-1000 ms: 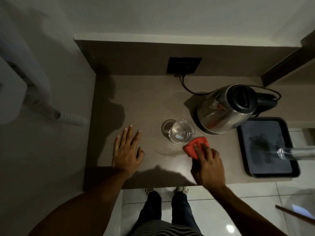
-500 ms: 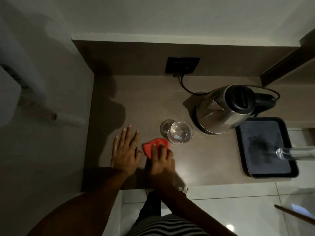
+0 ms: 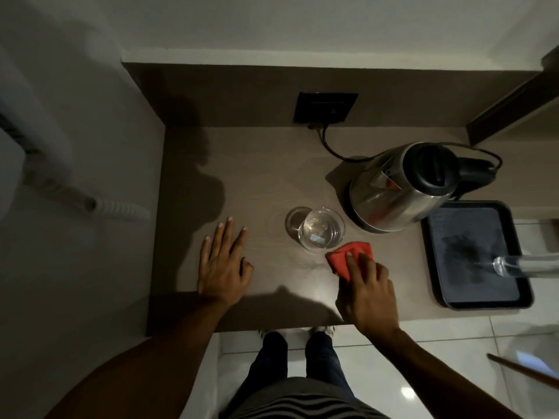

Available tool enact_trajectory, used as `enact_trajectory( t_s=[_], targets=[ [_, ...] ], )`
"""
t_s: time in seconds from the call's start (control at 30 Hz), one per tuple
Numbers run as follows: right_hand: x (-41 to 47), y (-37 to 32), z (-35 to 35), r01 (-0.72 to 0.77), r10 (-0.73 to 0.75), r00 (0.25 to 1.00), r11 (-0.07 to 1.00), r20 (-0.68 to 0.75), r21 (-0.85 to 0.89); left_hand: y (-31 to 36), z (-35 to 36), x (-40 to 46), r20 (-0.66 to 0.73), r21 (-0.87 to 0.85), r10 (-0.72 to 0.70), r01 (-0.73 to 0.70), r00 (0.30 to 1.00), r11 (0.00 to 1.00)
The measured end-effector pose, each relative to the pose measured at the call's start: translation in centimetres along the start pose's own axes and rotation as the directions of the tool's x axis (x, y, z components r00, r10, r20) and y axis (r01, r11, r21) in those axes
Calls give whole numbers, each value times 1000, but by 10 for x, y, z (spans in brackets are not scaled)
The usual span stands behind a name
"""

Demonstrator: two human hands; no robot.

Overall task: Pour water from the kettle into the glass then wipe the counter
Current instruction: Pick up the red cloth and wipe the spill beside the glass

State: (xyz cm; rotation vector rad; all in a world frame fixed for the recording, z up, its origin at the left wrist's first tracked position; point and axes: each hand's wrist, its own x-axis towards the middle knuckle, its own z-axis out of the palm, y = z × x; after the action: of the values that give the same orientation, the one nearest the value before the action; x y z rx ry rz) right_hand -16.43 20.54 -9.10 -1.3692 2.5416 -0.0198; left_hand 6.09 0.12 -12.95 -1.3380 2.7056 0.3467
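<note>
Water stands in the glass (image 3: pixel 321 228) beside the kettle (image 3: pixel 402 189), so pouring looks done; the right hand (image 3: pixel 367 293) presses its fingers (image 3: pixel 351 261) onto the red cloth (image 3: pixel 348 255) mid-wipe, and the left hand (image 3: pixel 222 263) lies flat, fingers spread, on the table (image 3: pixel 257 164).

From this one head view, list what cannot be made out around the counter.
- Red cloth: its near part is hidden under the right hand.
- Clear bottle over the black tray: cut off by the right edge.
- Kettle: lid shut, so any water inside is hidden.
- Counter: dim light, so wet patches cannot be told.
- Left hand: whatever lies under its palm.
</note>
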Motion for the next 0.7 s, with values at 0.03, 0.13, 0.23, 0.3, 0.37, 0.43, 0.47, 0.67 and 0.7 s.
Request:
enact_trajectory(
  t_s=[0.03, 0.13, 0.23, 0.3, 0.37, 0.43, 0.47, 0.67, 0.7],
  targets=[
    [3, -5, 0, -51, 51, 999, 999, -13, 18, -1, 1, 0, 0, 1, 1, -1, 1000, 1000],
    [0, -29, 7, -185, 188, 982, 979, -28, 85, -1, 4, 1, -4, 16, 0, 0, 1000, 1000],
    [-16, -61, 18, -146, 144, 989, 979, 27, 140, -1, 5, 2, -7, 22, 8, -8, 1000, 1000],
    [-19, -90, 21, -71, 64, 996, 989, 56, 131, -2, 6, 3, -7, 39, 8, -7, 1000, 999],
    [-7, -119, 20, -20, 15, 999, 986, 30, 163, 1, 8, 2, -7, 43, 0, 1, 1000, 999],
    [12, -145, 17, -4, 1, 1000, 980, 13, 200, 1, 8, 2, -7, 37, -13, 13, 1000, 999],
    [19, -151, 14, -11, 7, 1000, 976, 20, 216, 2, 7, 3, -6, 26, -15, 15, 1000, 1000],
    [-7, -102, 17, 147, -153, 988, 979, 31, 138, -4, 9, 2, -12, -2, -11, 11, 1000, 1000],
    [-13, -83, 18, 154, -160, 986, 981, 47, 119, -4, 10, 2, -14, -7, -10, 10, 1000, 1000]
  ],
)
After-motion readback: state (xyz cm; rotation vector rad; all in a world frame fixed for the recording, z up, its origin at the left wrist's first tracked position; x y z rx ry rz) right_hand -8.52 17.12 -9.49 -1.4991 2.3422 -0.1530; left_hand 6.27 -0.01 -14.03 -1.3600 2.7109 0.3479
